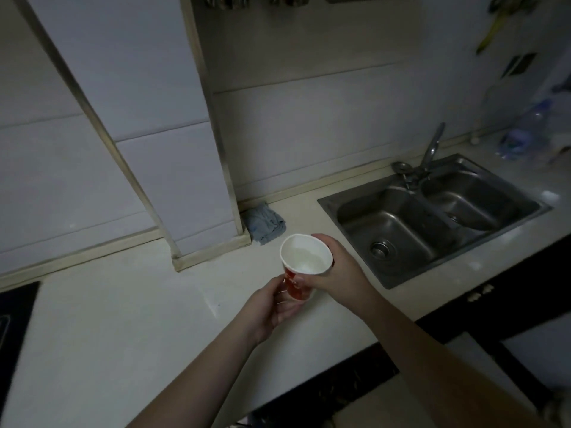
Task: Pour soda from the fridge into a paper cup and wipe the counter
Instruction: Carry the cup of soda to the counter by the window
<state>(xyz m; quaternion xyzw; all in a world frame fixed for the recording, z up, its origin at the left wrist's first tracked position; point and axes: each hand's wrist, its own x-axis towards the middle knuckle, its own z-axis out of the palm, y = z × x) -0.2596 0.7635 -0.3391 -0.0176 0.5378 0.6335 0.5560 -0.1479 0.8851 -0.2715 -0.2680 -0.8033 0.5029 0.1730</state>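
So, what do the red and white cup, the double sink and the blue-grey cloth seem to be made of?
The red and white cup looks like thin paper: matte, with a rim bent out of round. The double sink seems brushed stainless steel, grey with soft reflections. The blue-grey cloth looks like soft woven fabric, crumpled in folds.

Two bare forearms reach in, no sleeves showing anywhere up to the frame edge. Left hand (272,307) and right hand (336,273) wear nothing: no rings, no watch, no gloves, wrists plain, short nails.
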